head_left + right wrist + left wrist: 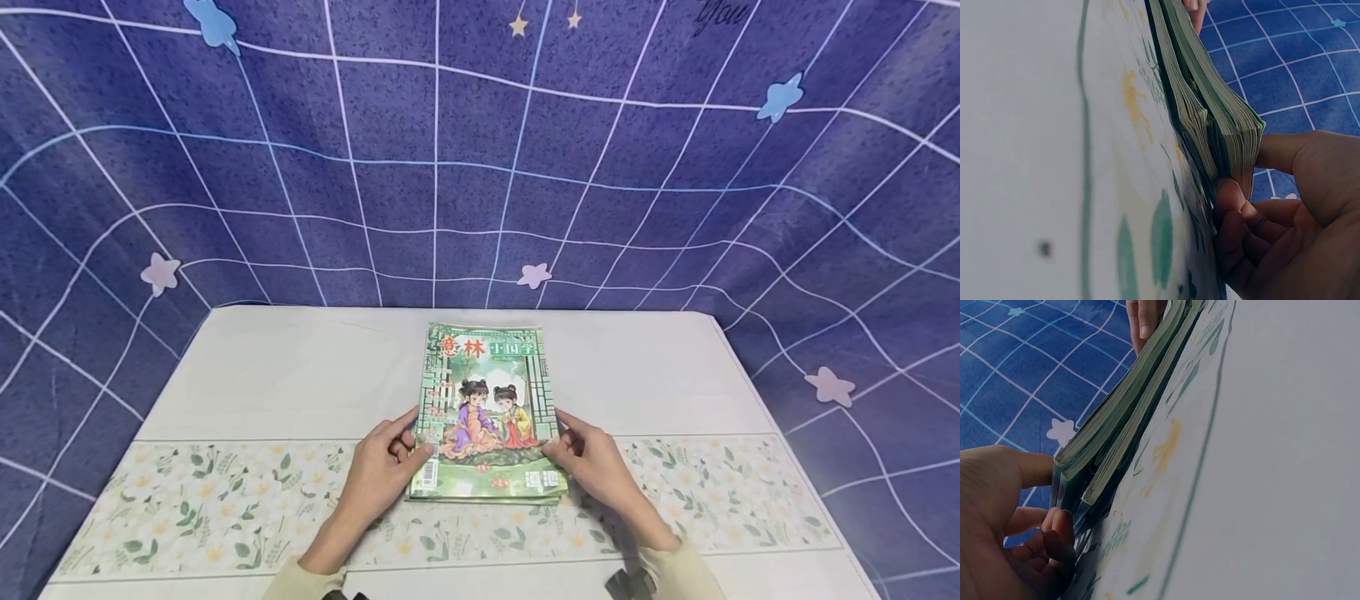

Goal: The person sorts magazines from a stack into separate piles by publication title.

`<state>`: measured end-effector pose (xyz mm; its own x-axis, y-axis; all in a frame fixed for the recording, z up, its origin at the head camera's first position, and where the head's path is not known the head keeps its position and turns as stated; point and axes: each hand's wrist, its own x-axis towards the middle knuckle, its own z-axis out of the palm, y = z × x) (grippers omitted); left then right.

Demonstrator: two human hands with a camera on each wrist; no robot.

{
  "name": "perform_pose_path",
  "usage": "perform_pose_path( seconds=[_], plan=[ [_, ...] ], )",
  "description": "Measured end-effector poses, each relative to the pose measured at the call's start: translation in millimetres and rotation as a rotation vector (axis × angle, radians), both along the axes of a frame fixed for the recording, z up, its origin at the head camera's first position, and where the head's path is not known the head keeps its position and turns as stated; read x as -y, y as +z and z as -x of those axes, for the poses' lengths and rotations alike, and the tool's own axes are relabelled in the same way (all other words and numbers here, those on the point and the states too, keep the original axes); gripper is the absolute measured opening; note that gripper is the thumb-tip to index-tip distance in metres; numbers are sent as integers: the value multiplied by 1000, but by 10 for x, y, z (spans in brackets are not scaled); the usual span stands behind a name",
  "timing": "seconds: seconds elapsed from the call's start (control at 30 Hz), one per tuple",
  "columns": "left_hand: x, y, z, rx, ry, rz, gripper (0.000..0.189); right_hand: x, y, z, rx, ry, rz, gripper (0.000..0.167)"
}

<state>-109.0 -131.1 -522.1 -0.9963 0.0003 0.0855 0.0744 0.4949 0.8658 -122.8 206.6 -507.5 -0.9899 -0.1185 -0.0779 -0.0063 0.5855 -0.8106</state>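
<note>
A small stack of magazines (487, 479) lies in the middle of the table, with a green cover on top showing two drawn figures in robes and large red characters. At its left edge, my left hand (377, 468) grips with the thumb over the cover and the fingers at the side. My right hand (597, 468) holds the right edge the same way. From the left wrist view, the page edges of the magazines (1124, 415) show as layers with narrow gaps between them. In the right wrist view, fingers (1230, 197) curl at the stack's underside.
The white table (300, 367) carries a floral band (247, 500) across its front half. Behind it and at both sides hangs a dark blue grid-patterned cloth (397, 192) with star shapes. Dark straps (632, 582) sit at the sleeves.
</note>
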Motion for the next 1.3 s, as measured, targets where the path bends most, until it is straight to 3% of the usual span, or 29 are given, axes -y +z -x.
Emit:
perform_pose_path(
  seconds=[0.33, 1.03, 1.3],
  plan=[
    [-19, 1, -25, -77, -4, -14, 63, -6, -3, -9, -12, -11, -12, 71],
    [-5, 9, -35, -38, -6, -22, 64, -27, 53, -67, 2, 32, -34, 72],
    [-6, 42, -51, -50, -21, -14, 64, -47, 36, -59, 28, 44, 9, 71]
  ],
)
